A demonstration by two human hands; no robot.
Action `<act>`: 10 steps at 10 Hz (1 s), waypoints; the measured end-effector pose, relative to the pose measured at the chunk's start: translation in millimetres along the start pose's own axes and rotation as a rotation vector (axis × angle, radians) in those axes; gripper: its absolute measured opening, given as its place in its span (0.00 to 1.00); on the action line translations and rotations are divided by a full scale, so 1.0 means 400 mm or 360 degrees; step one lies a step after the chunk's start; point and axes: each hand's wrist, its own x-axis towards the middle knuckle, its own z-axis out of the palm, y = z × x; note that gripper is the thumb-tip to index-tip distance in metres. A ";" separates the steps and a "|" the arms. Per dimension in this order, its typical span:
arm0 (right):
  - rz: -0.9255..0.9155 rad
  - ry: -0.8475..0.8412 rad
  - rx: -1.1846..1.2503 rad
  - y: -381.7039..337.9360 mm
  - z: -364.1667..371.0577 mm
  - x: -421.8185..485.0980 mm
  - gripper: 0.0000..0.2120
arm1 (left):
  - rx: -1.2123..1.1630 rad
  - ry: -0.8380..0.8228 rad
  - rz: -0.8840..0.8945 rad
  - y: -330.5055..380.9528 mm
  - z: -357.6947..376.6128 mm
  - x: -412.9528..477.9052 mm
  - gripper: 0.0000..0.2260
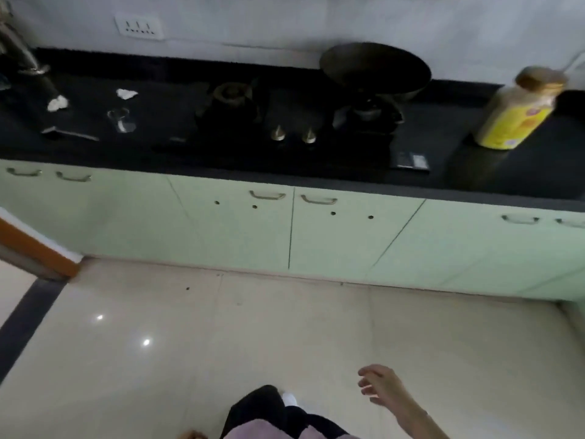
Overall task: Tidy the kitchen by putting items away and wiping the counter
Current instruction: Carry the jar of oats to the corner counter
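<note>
Fingers [367, 373] of the right hand [384, 386] hung spread and empty above the floor [221, 337]. Left hand [193, 435] barely showed; its grip could not be told. Far off, the black desk [443, 134] carried a glass [122, 120], wok [375, 71] and yellow bottle [519, 112].

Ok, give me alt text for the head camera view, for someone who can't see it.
A black kitchen counter above pale green cabinets holds a wok on a two-burner stove, a yellow-labelled bottle, a glass and crumpled tissues. The person's empty right hand hangs over the tiled floor.
</note>
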 end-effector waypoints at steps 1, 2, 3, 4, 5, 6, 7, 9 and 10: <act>-0.0125 0.0169 0.0307 -0.047 -0.073 0.025 0.08 | 0.0067 -0.0101 0.0040 0.112 0.032 0.043 0.12; -0.0143 0.0325 0.0533 -0.056 -0.129 0.053 0.09 | 0.0359 -0.0189 0.0129 0.296 0.089 0.133 0.11; -0.0040 0.0438 0.0685 -0.038 -0.175 0.112 0.10 | 0.0318 -0.0366 0.0224 0.465 0.156 0.209 0.11; 0.0128 0.0507 0.0787 -0.002 -0.204 0.141 0.10 | 0.0447 -0.0373 0.0268 0.650 0.212 0.274 0.10; 0.0312 0.0585 0.0879 0.052 -0.220 0.153 0.10 | 0.0504 -0.0500 0.0452 0.899 0.289 0.275 0.10; 0.0428 0.0643 0.0927 0.104 -0.230 0.160 0.10 | 0.0572 -0.0567 0.0356 1.177 0.410 0.143 0.08; 0.0545 0.0776 0.0988 0.139 -0.247 0.182 0.14 | 0.0541 -0.0659 0.0734 1.391 0.484 0.056 0.10; 0.0589 0.0586 0.0989 0.143 -0.401 0.257 0.09 | 0.0641 -0.0782 0.0989 1.623 0.636 -0.008 0.10; 0.0569 0.0726 0.1000 0.163 -0.526 0.333 0.09 | 0.0684 -0.0704 0.0837 1.628 0.701 0.019 0.12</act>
